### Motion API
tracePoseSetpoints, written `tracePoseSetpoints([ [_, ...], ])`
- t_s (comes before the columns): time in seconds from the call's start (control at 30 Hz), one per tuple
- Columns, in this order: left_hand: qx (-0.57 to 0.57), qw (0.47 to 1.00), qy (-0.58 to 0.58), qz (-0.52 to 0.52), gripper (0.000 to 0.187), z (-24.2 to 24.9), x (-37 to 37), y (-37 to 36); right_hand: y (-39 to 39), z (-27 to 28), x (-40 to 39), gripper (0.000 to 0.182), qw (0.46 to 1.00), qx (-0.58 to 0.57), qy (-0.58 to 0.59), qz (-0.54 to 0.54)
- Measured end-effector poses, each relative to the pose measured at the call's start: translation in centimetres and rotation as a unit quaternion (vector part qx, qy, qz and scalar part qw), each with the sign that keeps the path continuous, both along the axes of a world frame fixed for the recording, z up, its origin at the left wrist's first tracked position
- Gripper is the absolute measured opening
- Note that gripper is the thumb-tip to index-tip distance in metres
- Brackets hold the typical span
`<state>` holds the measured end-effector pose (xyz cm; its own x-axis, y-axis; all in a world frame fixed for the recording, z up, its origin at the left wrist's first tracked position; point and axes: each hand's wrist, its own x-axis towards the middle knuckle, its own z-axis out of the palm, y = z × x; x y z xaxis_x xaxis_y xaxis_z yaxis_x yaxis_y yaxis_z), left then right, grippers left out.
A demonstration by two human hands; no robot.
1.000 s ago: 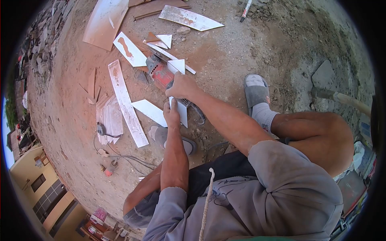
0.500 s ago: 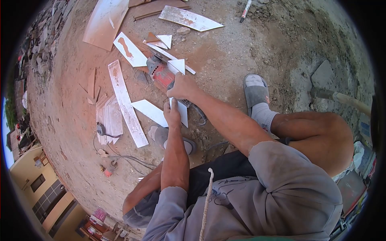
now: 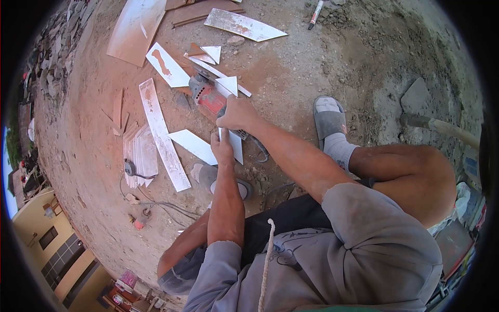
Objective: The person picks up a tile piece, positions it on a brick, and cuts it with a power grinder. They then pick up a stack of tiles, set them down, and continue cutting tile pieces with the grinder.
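My right hand is closed round the body of a red and grey angle grinder, its disc end pointing up and left. Just below it, my left hand grips a white tile piece that runs up under the grinder. A small white triangular tip shows beside the disc. Near the disc lies a narrow white strip. Left of my left hand is a pointed white tile on the ground. The tile's middle is hidden by the grinder and my right hand.
A long white strip and a stack of tiles lie left. A tape measure, cables and another red tool are lower left. More cut tiles and a marker lie ahead. A wooden-handled tool lies right.
Both hands keep their holds in nearly the same place. The grinder and the small triangular tip have shifted very slightly; the whole view has moved a little.
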<state>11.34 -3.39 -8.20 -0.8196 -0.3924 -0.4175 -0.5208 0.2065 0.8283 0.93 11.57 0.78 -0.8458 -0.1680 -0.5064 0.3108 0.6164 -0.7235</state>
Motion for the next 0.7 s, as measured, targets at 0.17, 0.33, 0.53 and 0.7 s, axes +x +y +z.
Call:
tracePoseSetpoints([
  [0.17, 0.008, 1.000, -0.008, 0.014, 0.024, 0.7, 0.0, 0.5, 0.1, -0.1, 0.1, 0.070, 1.000, -0.004, -0.002, -0.003],
  [0.33, 0.003, 1.000, 0.001, 0.029, 0.032, 1.1, -0.2, 0.8, 0.2, 0.0, 0.3, 0.069, 1.000, -0.004, -0.002, -0.003],
  [0.53, -0.013, 1.000, -0.002, 0.015, 0.027, 0.6, -0.1, 0.4, 0.5, 0.3, 0.4, 0.068, 1.000, -0.006, -0.002, -0.006],
  [0.7, 0.002, 1.000, -0.005, 0.021, 0.026, 0.3, -0.1, 0.2, 0.6, 0.2, 0.6, 0.068, 1.000, -0.008, -0.002, 0.001],
])
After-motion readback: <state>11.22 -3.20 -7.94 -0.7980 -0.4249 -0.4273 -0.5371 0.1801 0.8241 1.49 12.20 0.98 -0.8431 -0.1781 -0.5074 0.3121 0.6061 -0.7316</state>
